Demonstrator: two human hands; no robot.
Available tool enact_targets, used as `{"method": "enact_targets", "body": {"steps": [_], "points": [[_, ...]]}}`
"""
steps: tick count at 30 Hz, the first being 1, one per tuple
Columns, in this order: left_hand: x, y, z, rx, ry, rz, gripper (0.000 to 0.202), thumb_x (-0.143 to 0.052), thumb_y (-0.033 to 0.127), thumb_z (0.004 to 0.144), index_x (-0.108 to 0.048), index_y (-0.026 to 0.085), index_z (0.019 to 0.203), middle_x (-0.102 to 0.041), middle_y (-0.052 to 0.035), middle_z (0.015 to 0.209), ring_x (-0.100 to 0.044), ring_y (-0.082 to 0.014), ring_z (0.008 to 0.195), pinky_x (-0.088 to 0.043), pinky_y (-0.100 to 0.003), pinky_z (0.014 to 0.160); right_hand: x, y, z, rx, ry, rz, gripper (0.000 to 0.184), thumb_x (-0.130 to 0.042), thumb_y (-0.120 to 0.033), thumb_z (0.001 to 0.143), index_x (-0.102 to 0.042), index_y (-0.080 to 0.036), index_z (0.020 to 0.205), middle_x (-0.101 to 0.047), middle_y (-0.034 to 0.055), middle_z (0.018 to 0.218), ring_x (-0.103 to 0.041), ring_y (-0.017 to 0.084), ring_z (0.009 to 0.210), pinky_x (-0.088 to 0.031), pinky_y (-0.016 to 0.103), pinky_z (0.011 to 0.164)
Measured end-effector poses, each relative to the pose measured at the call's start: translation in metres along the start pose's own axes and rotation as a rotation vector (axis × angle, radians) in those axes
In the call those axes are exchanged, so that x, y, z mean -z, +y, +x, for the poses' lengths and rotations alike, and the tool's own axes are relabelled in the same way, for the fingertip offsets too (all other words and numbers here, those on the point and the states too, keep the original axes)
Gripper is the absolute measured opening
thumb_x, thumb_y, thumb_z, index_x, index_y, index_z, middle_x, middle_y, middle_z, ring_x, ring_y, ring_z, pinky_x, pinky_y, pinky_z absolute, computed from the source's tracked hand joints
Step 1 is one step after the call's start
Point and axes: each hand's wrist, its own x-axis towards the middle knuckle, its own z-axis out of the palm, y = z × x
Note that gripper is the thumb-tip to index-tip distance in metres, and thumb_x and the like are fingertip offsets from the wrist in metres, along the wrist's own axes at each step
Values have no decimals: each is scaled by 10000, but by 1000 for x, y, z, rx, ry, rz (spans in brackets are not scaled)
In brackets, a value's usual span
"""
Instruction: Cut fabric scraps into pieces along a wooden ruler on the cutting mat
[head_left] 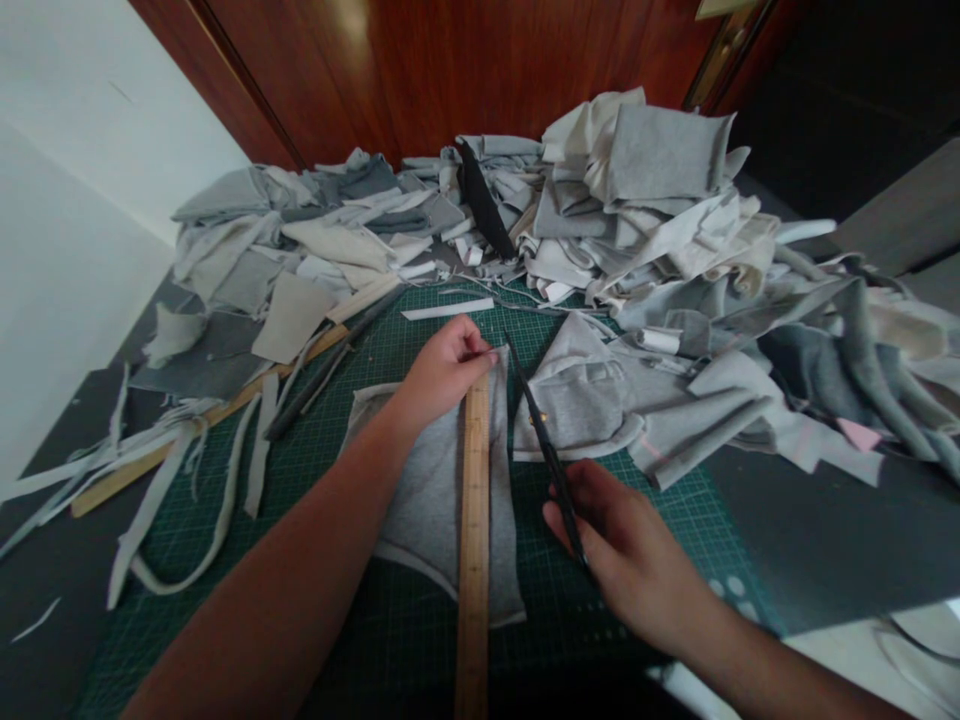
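A grey fabric piece (431, 490) lies flat on the green cutting mat (315, 470). A wooden ruler (474, 530) rests lengthwise on it. My left hand (442, 370) is closed, pinching the far edge of the fabric at the ruler's top end. My right hand (626, 555) grips black scissors (544, 445), whose blades point away from me along the fabric's right edge.
A big heap of grey, white and beige fabric scraps (637, 230) fills the back and right of the table. Cut strips (187, 500) and a long wooden stick (217, 415) lie at left. A red-brown wooden door (450, 70) stands behind.
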Motion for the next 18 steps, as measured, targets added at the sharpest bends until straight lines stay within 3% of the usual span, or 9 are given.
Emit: {"method": "enact_targets", "body": {"steps": [5, 10, 18], "points": [[-1, 0, 0, -20, -10, 17, 257, -658, 116, 781, -422, 218, 777, -537, 51, 718, -545, -130, 707, -400, -268, 669, 0, -2, 0, 1, 1, -78, 311, -568, -526, 954, -537, -217, 937, -678, 30, 822, -628, 177, 705, -435, 295, 642], [-4, -3, 1, -26, 63, 20, 281, -655, 121, 792, -395, 228, 784, -502, 66, 678, -489, -119, 629, -373, -265, 634, 0, -1, -1, 5, 5, -109, 293, -577, -510, 943, -534, -220, 930, -638, 4, 775, -589, 163, 657, -399, 294, 600], [-4, 0, 0, -30, 41, 48, 269, -618, 117, 792, -374, 227, 776, -500, 49, 714, -491, -126, 670, -378, -267, 650, 3, -1, -2, -8, -31, -110, 316, -585, -532, 945, -521, -223, 918, -621, 2, 745, -569, 159, 637, -381, 287, 577]]}}
